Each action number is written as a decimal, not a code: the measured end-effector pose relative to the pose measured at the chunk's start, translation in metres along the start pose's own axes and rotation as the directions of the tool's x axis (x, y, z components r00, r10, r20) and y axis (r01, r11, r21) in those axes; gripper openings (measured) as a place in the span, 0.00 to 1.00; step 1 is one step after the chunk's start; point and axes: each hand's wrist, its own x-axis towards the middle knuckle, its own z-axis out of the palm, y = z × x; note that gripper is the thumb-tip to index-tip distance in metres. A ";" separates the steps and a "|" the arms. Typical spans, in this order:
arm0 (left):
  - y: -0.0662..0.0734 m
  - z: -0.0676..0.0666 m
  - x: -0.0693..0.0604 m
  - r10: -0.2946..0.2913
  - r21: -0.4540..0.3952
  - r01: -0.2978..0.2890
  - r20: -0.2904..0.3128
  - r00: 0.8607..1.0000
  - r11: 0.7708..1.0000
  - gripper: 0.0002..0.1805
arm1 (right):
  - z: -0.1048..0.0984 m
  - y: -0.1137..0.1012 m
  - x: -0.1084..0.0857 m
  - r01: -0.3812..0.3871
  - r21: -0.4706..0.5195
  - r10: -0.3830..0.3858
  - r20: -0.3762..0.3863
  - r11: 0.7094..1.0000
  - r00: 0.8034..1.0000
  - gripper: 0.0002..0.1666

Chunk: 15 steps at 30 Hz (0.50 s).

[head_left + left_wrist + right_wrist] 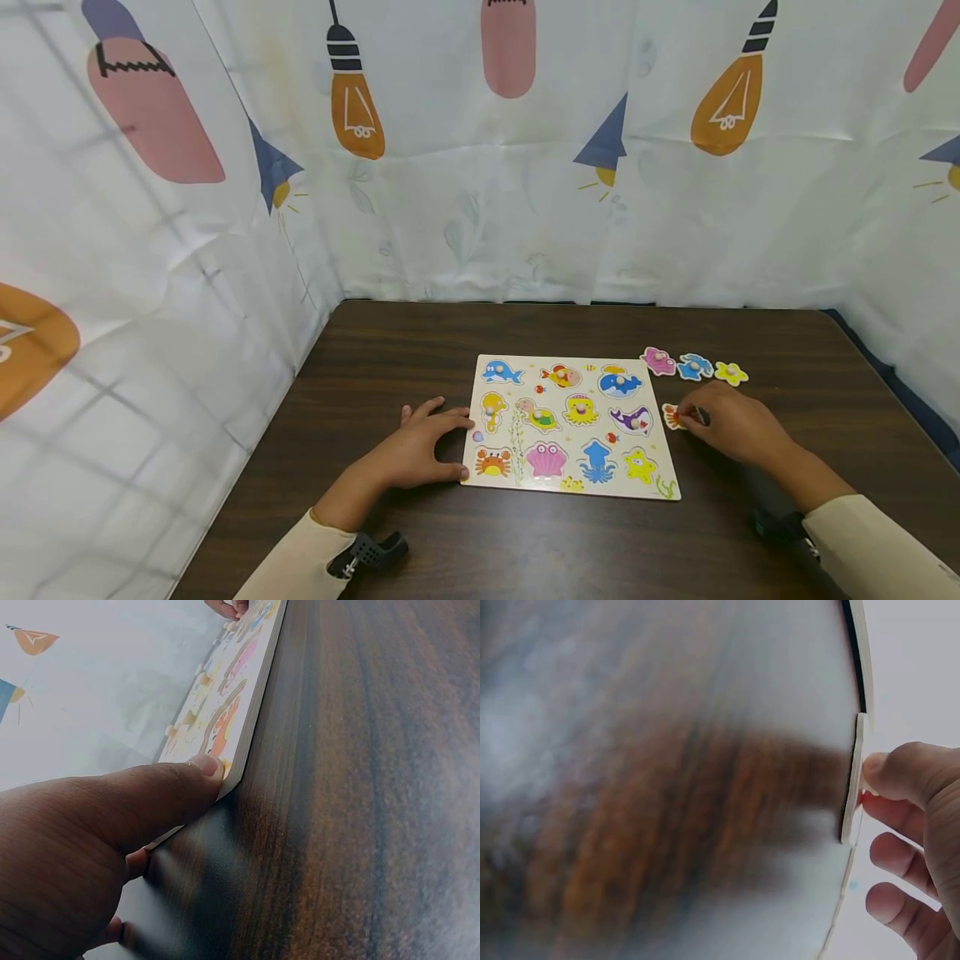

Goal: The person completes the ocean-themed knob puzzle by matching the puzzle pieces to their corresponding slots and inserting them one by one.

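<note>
A wooden sea-animal puzzle board [517, 421] lies flat on the table. My left hand [422, 446] rests at its left edge, fingers spread, with the thumb [176, 791] touching the near left corner. Just off the board's right edge, my right hand [731, 423] pinches a small orange-and-white crab puzzle piece [671, 417] between thumb and fingertips. In the right wrist view the piece [853, 780] appears edge-on, and its printed face is hidden. Several pieces with knobs sit in the upper rows; the bottom-row pictures of crab, shell, squid and starfish show no knobs.
Beyond my right hand lie a pink puzzle piece [659, 362], a blue puzzle piece [694, 367] and a yellow starfish piece [731, 373] in a row. The dark wood table [405, 350] meets a patterned white curtain [480, 208] at the back and left.
</note>
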 end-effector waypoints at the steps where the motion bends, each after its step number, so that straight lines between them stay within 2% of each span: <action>1: 0.000 0.000 0.000 0.002 -0.002 -0.002 -0.002 1.000 1.000 0.36 | 0.000 0.000 0.000 0.003 0.000 -0.003 -0.003 1.000 1.000 0.05; 7: -0.002 0.001 0.000 0.007 -0.001 -0.007 -0.005 1.000 1.000 0.36 | -0.004 -0.006 0.001 0.018 0.009 -0.018 -0.023 1.000 1.000 0.06; 15: -0.002 0.000 0.000 0.016 -0.010 -0.016 -0.005 1.000 1.000 0.36 | -0.009 -0.019 0.005 0.089 0.027 -0.087 -0.066 0.996 0.994 0.08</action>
